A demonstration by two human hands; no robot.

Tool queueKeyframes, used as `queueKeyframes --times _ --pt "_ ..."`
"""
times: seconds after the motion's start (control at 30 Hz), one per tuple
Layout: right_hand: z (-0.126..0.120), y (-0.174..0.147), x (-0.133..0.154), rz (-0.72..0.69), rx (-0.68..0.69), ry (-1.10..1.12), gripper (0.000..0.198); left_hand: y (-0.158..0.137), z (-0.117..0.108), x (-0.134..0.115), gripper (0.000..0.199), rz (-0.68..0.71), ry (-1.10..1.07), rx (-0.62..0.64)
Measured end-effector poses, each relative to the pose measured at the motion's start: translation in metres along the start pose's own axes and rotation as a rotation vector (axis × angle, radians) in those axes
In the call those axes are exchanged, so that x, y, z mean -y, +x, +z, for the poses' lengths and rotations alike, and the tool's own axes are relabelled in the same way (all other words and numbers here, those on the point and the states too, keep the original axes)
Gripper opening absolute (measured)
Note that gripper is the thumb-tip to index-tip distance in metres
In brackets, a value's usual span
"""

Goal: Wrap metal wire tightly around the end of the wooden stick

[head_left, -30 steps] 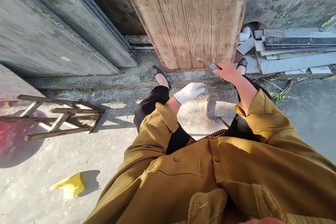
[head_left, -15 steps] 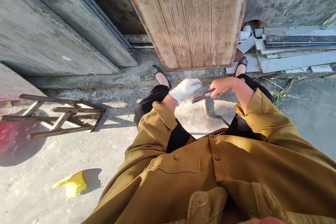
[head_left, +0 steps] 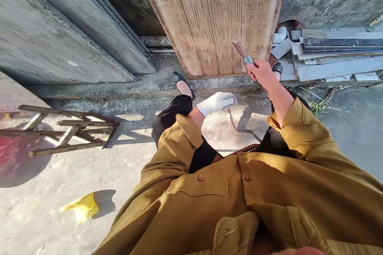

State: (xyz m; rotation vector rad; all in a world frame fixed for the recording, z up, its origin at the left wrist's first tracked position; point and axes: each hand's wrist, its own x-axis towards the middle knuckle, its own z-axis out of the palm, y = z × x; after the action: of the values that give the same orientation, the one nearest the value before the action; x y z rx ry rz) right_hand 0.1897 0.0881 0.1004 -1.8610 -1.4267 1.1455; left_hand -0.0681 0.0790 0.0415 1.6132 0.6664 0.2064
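My right hand (head_left: 261,72) is closed round a wooden stick (head_left: 239,49), raised in front of the lower part of the wooden board. Silvery wire (head_left: 248,60) is wound in a coil about the stick just beyond my fingers. In its white knitted glove, my left hand (head_left: 220,102) sits lower and to the left, closed. A very thin strand runs up from the glove towards the stick; it looks like the same wire. Below the glove a curved, pale brown strip (head_left: 235,124) shows against the concrete, and I cannot tell its kind.
A large plank board (head_left: 209,20) leans ahead, between my feet. Grey slabs (head_left: 74,28) lean at the left, near a wooden stool (head_left: 80,127) on its side. A yellow object (head_left: 82,207) lies on the ground. Stacked white strips (head_left: 338,72) lie at right.
My right hand has risen and turned, carrying the stick up and away from my left hand; the stick now points up to the left. My left hand has moved slightly right.
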Motion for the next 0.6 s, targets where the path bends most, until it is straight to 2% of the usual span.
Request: queueKeyframes --times 0.13,0.2,0.27,0.37,0.47,0.53,0.6 --pt "0.002 0.005 -0.005 -0.019 0.018 -0.519 0.029 -0.005 0.003 -0.003 0.039 0.057 -0.002 0.039" --pt "0.009 0.002 -0.005 -0.015 0.163 -0.693 0.029 -0.008 -0.002 -0.003 0.038 0.070 -0.011 -0.010" --pt "0.017 -0.003 -0.005 0.016 0.397 -0.788 0.034 -0.011 -0.009 -0.002 0.035 0.073 -0.010 -0.116" --pt "0.026 -0.011 -0.004 0.031 0.706 -0.746 0.036 -0.014 -0.018 0.001 0.030 0.068 0.026 -0.263" --pt "0.028 -0.017 -0.005 -0.017 0.932 -0.630 0.025 -0.011 -0.024 0.007 0.028 0.048 0.059 -0.342" --pt "0.024 -0.019 -0.006 -0.098 1.038 -0.513 0.020 -0.007 -0.026 0.012 0.025 0.041 0.065 -0.404" --pt "0.017 -0.021 -0.005 -0.191 1.035 -0.310 0.013 -0.002 -0.027 0.016 0.022 0.046 0.057 -0.462"
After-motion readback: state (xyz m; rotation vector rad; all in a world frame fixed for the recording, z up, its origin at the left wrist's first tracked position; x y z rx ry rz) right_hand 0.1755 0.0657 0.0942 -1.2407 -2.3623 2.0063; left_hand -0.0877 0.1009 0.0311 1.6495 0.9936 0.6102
